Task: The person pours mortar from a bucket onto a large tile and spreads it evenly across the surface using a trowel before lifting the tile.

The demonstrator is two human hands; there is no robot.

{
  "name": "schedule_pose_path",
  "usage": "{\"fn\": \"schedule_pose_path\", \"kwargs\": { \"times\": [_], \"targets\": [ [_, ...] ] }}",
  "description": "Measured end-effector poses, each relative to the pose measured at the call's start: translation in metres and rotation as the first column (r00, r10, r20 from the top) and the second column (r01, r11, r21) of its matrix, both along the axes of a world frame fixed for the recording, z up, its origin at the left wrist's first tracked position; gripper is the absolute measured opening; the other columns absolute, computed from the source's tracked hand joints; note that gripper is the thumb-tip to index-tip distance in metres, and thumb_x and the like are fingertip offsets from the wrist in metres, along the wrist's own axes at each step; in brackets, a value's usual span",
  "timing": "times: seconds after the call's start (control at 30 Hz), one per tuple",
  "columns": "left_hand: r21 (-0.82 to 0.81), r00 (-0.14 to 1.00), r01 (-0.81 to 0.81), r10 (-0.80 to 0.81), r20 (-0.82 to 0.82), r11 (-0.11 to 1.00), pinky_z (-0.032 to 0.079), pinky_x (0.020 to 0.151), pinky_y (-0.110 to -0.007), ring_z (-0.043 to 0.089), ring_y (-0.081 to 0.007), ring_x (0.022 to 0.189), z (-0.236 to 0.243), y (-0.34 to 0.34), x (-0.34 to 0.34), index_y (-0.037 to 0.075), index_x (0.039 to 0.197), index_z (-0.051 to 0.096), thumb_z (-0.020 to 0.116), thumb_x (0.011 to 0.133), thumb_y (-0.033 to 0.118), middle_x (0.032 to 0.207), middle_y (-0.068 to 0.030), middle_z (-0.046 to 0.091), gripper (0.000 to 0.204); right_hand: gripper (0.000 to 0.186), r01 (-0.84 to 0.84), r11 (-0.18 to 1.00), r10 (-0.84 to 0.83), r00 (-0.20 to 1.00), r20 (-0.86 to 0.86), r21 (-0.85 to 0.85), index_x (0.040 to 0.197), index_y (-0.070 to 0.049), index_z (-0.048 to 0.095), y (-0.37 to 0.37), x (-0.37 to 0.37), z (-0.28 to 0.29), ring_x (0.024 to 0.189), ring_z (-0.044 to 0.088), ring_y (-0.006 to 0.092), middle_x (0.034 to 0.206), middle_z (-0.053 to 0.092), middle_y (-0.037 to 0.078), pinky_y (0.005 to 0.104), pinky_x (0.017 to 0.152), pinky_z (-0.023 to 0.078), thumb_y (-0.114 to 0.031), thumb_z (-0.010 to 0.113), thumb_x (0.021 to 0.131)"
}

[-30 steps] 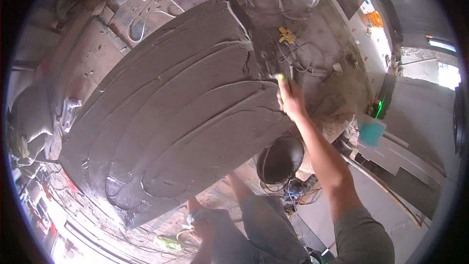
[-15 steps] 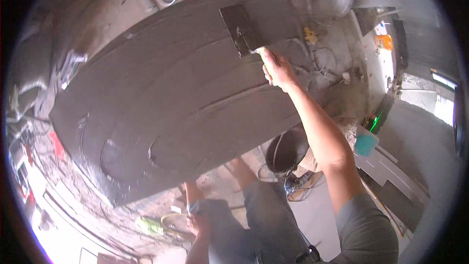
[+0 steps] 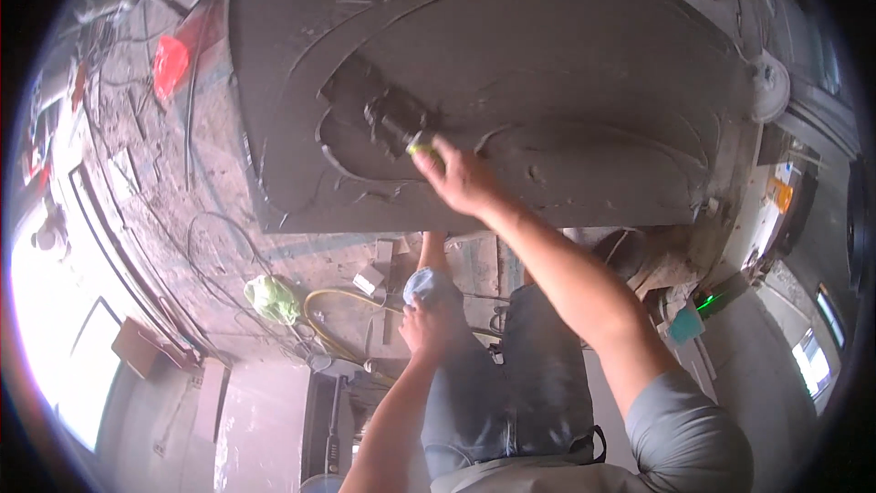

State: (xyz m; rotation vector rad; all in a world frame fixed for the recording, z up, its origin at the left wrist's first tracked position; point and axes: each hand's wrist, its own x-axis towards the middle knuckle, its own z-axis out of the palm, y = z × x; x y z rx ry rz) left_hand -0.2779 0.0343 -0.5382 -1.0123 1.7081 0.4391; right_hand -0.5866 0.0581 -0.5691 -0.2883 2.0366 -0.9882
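A broad slab of wet grey mortar (image 3: 584, 82) stretches out in front of me, with curved ridges and trowel marks in its surface. My right hand (image 3: 464, 181) is closed around the yellowish handle of a plastering trowel (image 3: 422, 146). The blade lies over the left-middle part of the mortar, and a lump of mortar (image 3: 388, 114) shows beside it; where the blade ends is hard to make out. My left hand (image 3: 422, 324) rests on my left knee, its fingers lying over the trouser leg near the pale rolled hem (image 3: 424, 283).
A red plastic bag (image 3: 171, 66) lies left of the slab, and a light green bag (image 3: 272, 299) sits on the floor nearer me beside a yellow hose (image 3: 319, 297). Cables trail over the rough floor. A white fan (image 3: 771, 89) stands at the far right, with a dark bucket (image 3: 625, 254) below the slab's edge.
The view has swung to the left. My right hand has brought the trowel from the slab's far right part to its left-middle part. My left hand is still at my knee.
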Motion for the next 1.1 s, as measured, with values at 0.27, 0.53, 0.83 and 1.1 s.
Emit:
{"fn": "schedule_pose_path", "kwargs": {
  "times": [0.27, 0.53, 0.83, 1.1],
  "targets": [
    [0.085, 0.978, 0.005, 0.012, -0.207, 0.996, 0.047, 0.095, -0.052, 0.064, -0.0403, 0.107, 0.004, -0.033, 0.009, -0.002, 0.140, 0.046, 0.057, 0.090, 0.046, 0.120, -0.0250, 0.062, 0.071, 0.061, -0.129, 0.991, 0.127, 0.991, -0.052, -0.030, 0.128, 0.005, 0.053, -0.100, 0.168, -0.016, 0.081, 0.070, 0.0427, 0.091, 0.070, 0.027, 0.0486, 0.071, 0.057, -0.050, 0.050, 0.101],
    [0.198, 0.976, 0.084, -0.040, -0.214, 0.977, 0.050, 0.093, -0.049, 0.061, -0.0364, 0.114, -0.012, -0.052, 0.049, 0.007, 0.132, 0.056, 0.063, 0.085, 0.052, 0.126, -0.0214, 0.062, 0.066, 0.035, 0.054, 0.965, 0.035, 0.944, -0.329, 0.258, 0.108, -0.007, 0.052, -0.096, 0.210, -0.002, 0.055, 0.064, 0.0312, 0.078, 0.066, 0.014, 0.0412, 0.045, 0.052, -0.040, 0.060, 0.097],
    [0.084, 0.986, 0.077, -0.064, -0.152, 0.993, 0.046, 0.096, -0.052, 0.062, -0.0407, 0.111, 0.005, -0.027, 0.012, 0.002, 0.147, 0.040, 0.052, 0.090, 0.049, 0.125, -0.0251, 0.059, 0.075, 0.048, 0.470, 0.703, -0.288, 0.874, -0.392, 0.533, 0.119, 0.004, 0.055, 0.117, 0.153, 0.000, 0.079, 0.066, 0.0495, 0.085, 0.068, 0.029, 0.0538, 0.066, 0.054, -0.039, 0.058, 0.099],
    [-0.055, 0.946, 0.243, -0.250, -0.208, 0.968, 0.047, 0.098, -0.051, 0.060, -0.0434, 0.114, -0.004, -0.035, 0.039, -0.001, 0.146, 0.040, 0.055, 0.090, 0.053, 0.126, -0.0274, 0.057, 0.079, 0.065, 0.616, 0.578, -0.468, 0.787, -0.402, 0.535, 0.139, 0.006, 0.046, 0.334, 0.078, -0.019, 0.116, 0.056, 0.0521, 0.125, 0.056, 0.040, 0.0530, 0.087, 0.052, -0.048, 0.048, 0.101]
  ]
}}
